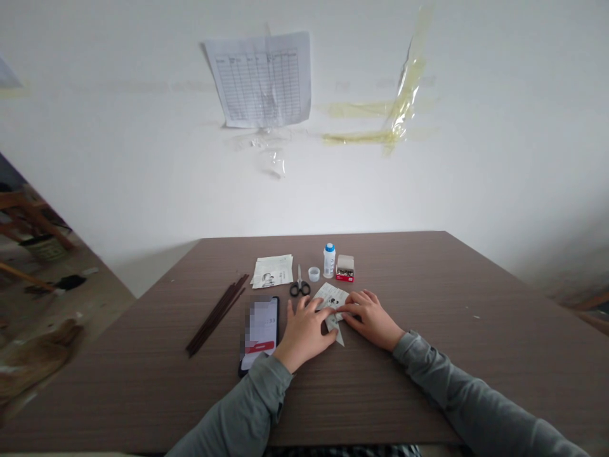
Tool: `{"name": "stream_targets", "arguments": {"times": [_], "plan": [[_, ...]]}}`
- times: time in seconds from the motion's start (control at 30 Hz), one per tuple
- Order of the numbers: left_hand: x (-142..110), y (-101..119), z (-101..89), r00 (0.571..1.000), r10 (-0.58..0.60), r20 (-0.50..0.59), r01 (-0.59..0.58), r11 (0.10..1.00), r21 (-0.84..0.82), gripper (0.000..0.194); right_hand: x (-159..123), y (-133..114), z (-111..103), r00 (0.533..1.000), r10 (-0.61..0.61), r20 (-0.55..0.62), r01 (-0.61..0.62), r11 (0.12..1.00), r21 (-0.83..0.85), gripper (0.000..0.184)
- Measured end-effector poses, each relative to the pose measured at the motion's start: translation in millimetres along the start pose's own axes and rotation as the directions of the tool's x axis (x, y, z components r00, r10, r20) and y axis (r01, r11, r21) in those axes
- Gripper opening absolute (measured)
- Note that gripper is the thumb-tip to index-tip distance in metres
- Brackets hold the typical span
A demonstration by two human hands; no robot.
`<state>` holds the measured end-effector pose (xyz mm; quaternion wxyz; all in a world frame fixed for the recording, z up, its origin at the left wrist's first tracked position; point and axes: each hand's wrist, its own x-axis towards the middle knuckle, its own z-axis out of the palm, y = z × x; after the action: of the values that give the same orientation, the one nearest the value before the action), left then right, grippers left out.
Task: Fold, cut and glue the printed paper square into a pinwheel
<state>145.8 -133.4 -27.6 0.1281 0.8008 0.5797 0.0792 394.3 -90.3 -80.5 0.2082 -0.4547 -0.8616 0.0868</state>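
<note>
A sheet of folded printed paper lies flat on the table, with a pointed triangular end toward me. My left hand rests over its left side, fingers spread, the index finger and thumb touching it. From the right, my right hand bends its fingers over the paper's edge, the fingertips close together at the left index finger. Part of the paper is hidden beneath both hands. Just beyond the left hand are black-handled scissors, their blades pointing away from me.
On the table, a phone and thin dark sticks lie left of my hands. Behind stand a paper stack, a small clear cup, a blue-capped bottle and an open red-and-white box. A wall rises at the back.
</note>
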Motion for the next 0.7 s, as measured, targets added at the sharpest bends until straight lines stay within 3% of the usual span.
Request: {"name": "stream_targets", "arguments": {"times": [0.2,0.37,0.7], "plan": [[0.0,-1.5,-1.3,1.0,0.009,-0.016,-0.01,1.0,-0.029,0.049,-1.1,3.3,2.9,1.0,0.001,-0.028,-0.001,1.0,0.016,0.029],[1.7,-5.3,-1.1,1.0,-0.019,-0.019,0.018,0.999,-0.04,0.062,-1.0,11.9,7.1,0.998,0.0,-0.065,0.005,0.998,0.065,0.03],[3.8,-11.8,-2.0,1.0,-0.018,-0.011,0.017,0.996,-0.09,0.067,0.1,17.6,2.3,0.992,0.011,-0.126,0.011,0.985,0.174,0.035]]}}
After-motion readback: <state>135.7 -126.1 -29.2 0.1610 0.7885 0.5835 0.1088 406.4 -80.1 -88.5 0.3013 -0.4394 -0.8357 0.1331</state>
